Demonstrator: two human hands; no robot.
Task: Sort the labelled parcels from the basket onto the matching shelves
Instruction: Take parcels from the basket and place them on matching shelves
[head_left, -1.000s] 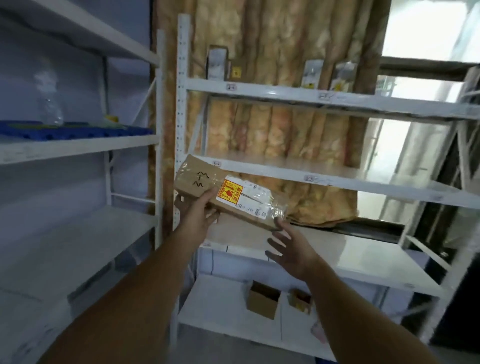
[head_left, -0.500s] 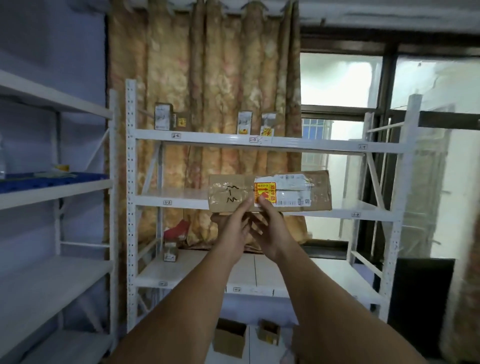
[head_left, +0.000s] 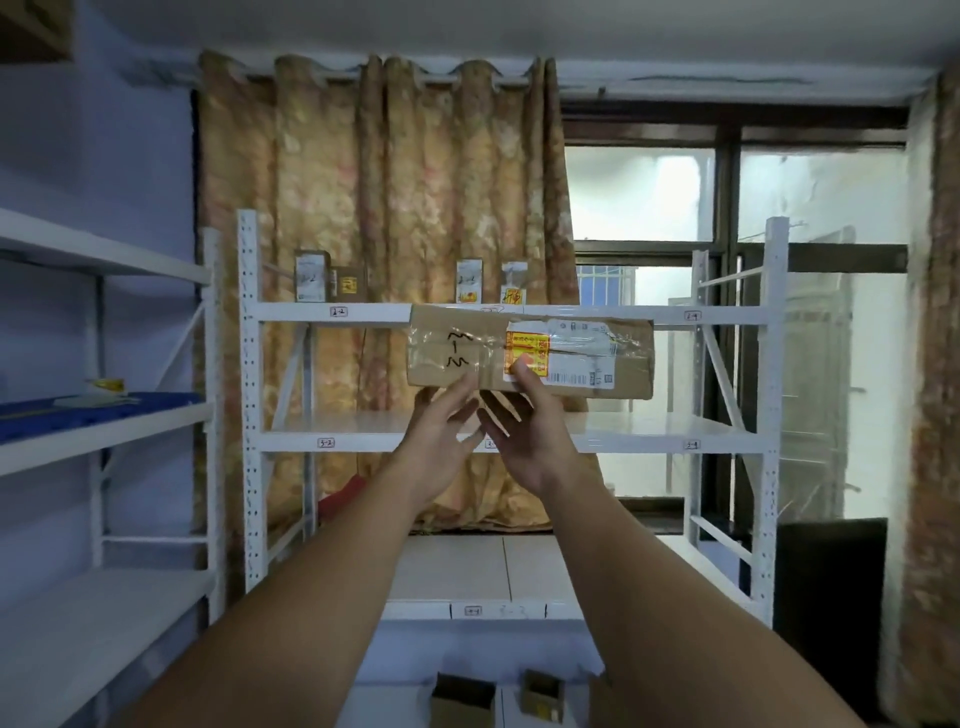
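Note:
A long brown cardboard parcel (head_left: 587, 358) with clear tape, a handwritten mark and a yellow-and-white shipping label is held level in front of the white rack. My left hand (head_left: 441, 441) supports its lower left edge from below, thumb on the front face. My right hand (head_left: 524, 431) holds the lower edge beside it, thumb pressed on the yellow label. The parcel sits between the rack's top shelf (head_left: 322, 313) and its second shelf (head_left: 649, 441). The basket is out of view.
Several small parcels (head_left: 311, 275) stand on the top shelf. A third shelf (head_left: 452, 577) lies lower, with small boxes (head_left: 462, 701) on the level beneath. Another white rack (head_left: 104, 426) on the left carries a blue tray (head_left: 78, 410). Curtain and window are behind.
The view has tilted up and pulled back from the rack. The parcel went from tilted in my left hand alone to level, held by both hands and raised toward the upper shelves.

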